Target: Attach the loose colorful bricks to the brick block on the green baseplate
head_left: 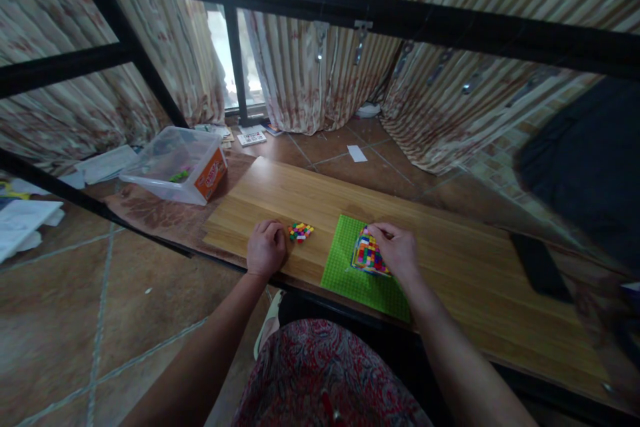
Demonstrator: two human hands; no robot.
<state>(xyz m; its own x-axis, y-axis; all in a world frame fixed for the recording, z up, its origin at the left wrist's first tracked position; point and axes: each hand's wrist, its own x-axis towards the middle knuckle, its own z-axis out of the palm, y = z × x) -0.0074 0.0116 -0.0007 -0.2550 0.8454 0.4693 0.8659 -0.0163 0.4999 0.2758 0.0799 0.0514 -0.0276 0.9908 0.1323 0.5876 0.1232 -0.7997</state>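
Red-patterned cloth, the wearer's top (325,373), is nearest. Just past it, the green plate (343,273) lies flat on the wood board (460,267), near edge about flush w/ the board's edge. On the plate sits the build (369,255), a low multicolour block of small bricks, prob. hard plastic: light, stiff, a bit slick on smooth faces. Studs should grip OK, but sideways load or a hard squeeze up top could pop bricks off, so it's fragile at the joints, not in the material. Best hold: low on two opp. walls; press straight down w/ a fingertip; steady the plate by a bare corner.

Right hand (401,250) is over the build's right side, thumb & fingers drawn close at its far edge, apparently touching; can't tell if a brick is pinched btwn them. Left hand (265,248) rests on the board, fingers curled in; can't see whether anything's inside. Just beside it, loose bricks (301,232) lie in a small heap: v. light, easy to scatter, so pinch one by its sides, thumb + index.

Farther off: clear bin (170,191) w/ an orange label, then curtains (310,80) behind a black rail (425,23).
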